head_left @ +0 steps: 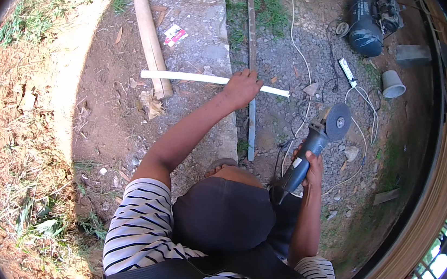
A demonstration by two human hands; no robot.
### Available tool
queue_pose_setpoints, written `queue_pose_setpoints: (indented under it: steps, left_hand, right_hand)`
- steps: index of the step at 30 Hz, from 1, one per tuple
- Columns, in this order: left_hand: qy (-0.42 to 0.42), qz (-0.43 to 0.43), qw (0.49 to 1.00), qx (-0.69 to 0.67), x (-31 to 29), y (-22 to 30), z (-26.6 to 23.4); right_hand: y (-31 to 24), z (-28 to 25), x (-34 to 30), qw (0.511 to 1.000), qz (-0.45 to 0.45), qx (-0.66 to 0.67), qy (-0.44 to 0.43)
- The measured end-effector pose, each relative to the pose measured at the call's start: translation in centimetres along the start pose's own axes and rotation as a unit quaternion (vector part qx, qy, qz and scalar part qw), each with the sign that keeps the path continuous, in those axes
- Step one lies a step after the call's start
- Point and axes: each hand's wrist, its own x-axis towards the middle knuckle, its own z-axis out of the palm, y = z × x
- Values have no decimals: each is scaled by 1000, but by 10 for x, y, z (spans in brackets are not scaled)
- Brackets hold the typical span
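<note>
My left hand (242, 88) is closed around a thin white pipe (184, 77), out in front of me. The pipe's left end crosses over a wooden pole (148, 38). Its right end reaches past a long flat metal bar (252, 131), which runs beneath my hand. In my right hand (312, 167) is a dark blue angle grinder (302, 158), gripped by its body. The grinder's round grey disc (337, 122) faces up and sits apart from the pipe. Whether the disc spins cannot be told. My bent knee (223, 213), in dark cloth, is between my arms.
A concrete slab (195, 22) ends in an edge beside gravel. On the gravel lie a white power strip (347, 72) and a looping pale cord (366, 149). Far right are an air compressor (366, 23), a grey block (413, 56) and a small bucket (392, 84). A red-white packet (174, 34) lies on the slab.
</note>
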Motion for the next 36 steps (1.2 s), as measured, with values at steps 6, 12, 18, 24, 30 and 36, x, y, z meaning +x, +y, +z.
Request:
queue_pose_setpoints:
  steps: [6,12,18,24,30,36]
  left_hand:
    - [113,-106,987,-45,-62,14,43]
    - [130,-235,961,-64,-138,4,17]
    - [109,-249,960,-61,-165,-16,20]
    - [169,-244,949,-103,-149,-12,26]
    - [176,-251,944,-124,-149,-14,30]
    - [201,-239,939,-144,-148,-24,28]
  right_hand:
    - [26,30,-16,998,-11,31,48]
    - [26,-2,6,996,45,70,-12]
    - [14,14,12,998,-59,-10,34]
    - [23,-13,32,999,48,23,8]
    - [22,-2,26,999,20,34,-9]
    - [15,12,25,1000,8,-3,-30]
